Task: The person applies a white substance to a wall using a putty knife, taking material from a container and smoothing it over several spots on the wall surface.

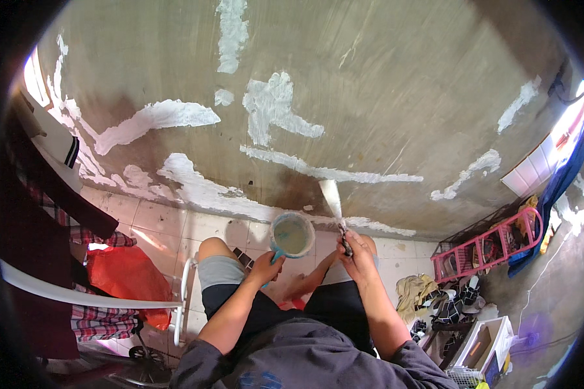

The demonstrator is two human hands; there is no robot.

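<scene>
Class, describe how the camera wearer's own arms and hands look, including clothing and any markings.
The left hand and right hand are bare, with no gloves, and no watch or bracelet shows at either wrist. Both forearms are uncovered. The short, loose dark grey sleeves belong to a dark grey top with a blue marking low on it.

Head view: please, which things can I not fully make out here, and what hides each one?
All in the head view:
Cup handle: partly covered by the left grip.
Scraper handle: partly covered by the right grip.
Red thing beyond the shorts: the shorts hide most of it; its kind is unclear.
White bar: its left end is cut off by the picture's dark edge.
</scene>
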